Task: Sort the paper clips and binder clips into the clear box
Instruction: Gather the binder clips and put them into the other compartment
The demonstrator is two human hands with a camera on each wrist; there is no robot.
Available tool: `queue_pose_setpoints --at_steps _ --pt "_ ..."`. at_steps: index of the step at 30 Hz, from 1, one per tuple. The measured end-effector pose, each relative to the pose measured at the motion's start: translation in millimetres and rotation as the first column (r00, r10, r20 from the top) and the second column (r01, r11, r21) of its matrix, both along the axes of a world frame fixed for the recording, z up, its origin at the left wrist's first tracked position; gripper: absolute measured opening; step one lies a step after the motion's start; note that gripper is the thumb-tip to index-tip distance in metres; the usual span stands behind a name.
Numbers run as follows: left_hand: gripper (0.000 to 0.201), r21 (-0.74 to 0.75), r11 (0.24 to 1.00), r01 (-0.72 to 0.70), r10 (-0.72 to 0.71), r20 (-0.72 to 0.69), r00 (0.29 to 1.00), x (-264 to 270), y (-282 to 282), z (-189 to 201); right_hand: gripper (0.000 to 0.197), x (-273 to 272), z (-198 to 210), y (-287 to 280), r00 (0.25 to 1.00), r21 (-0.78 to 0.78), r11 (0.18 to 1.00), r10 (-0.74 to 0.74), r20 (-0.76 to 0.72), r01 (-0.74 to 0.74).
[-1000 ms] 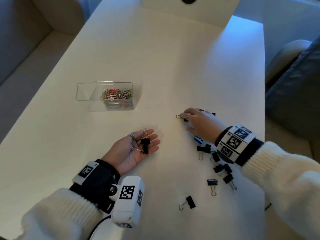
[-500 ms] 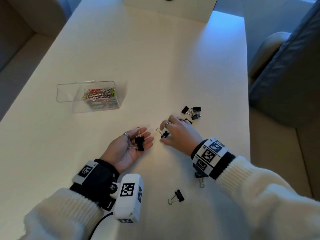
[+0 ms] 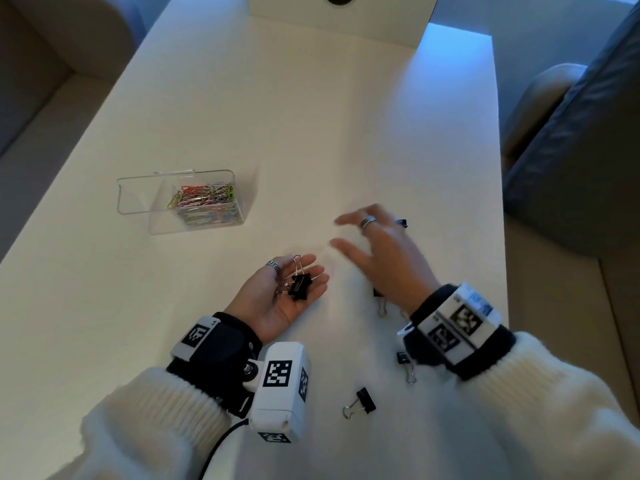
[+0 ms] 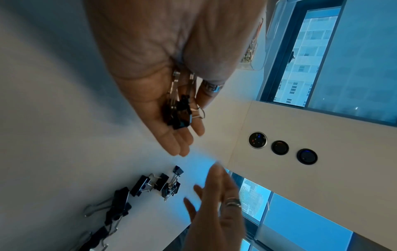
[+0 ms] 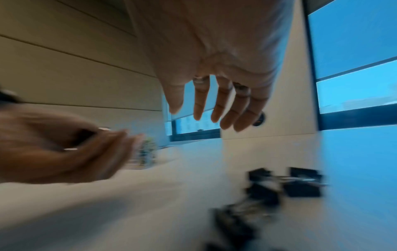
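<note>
Loose clips: small black metal binder clips (image 3: 360, 402) lie scattered on the white table (image 3: 311, 133), some hidden under the right sleeve.
Left hand (image 3: 277, 299): palm up, fingers relaxed, cradling black clips (image 3: 299, 284); tilting could spill them.
Right hand (image 3: 384, 251): empty, fingers spread, blurred.
Clear plastic box (image 3: 138, 202): farther left, colourful paper clips (image 3: 204, 199) in one side; a careless drop could mix the kinds.

Left hand (image 3: 280, 296) lies palm up on my side, fingers nearly straight, relaxed, ring on one finger; forearm in from lower left, white sleeve, black wrist strap. Right hand (image 3: 384, 252) hovers palm down just right of it, fingers spread and extended, nothing gripped, motion-blurred. Right forearm comes in from lower right.
</note>
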State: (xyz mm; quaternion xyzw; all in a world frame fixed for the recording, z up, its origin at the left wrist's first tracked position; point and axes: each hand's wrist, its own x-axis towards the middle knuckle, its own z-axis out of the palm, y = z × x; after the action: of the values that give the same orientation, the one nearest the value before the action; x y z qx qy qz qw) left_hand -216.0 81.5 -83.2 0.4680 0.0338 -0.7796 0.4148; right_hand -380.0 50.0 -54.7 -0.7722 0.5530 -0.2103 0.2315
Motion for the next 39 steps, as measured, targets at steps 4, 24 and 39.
queue_pose_setpoints --at_steps 4,24,39 --pt "0.048 -0.009 1.000 0.021 -0.021 -0.004 1.000 0.8 -1.9 0.5 0.051 -45.5 -8.3 -34.4 0.906 0.201 0.952 -0.133 -0.401 0.229" --pt "0.042 -0.006 0.999 0.047 -0.047 0.035 0.998 -12.7 -7.2 -7.7 0.024 -69.8 -20.7 -40.7 0.976 0.335 0.918 -0.186 -0.117 0.215" --pt "0.047 -0.166 0.985 0.044 -0.068 -0.138 0.988 -0.4 -7.0 7.1 0.029 37.3 32.0 17.4 0.960 0.295 0.920 0.279 -0.037 -0.256"
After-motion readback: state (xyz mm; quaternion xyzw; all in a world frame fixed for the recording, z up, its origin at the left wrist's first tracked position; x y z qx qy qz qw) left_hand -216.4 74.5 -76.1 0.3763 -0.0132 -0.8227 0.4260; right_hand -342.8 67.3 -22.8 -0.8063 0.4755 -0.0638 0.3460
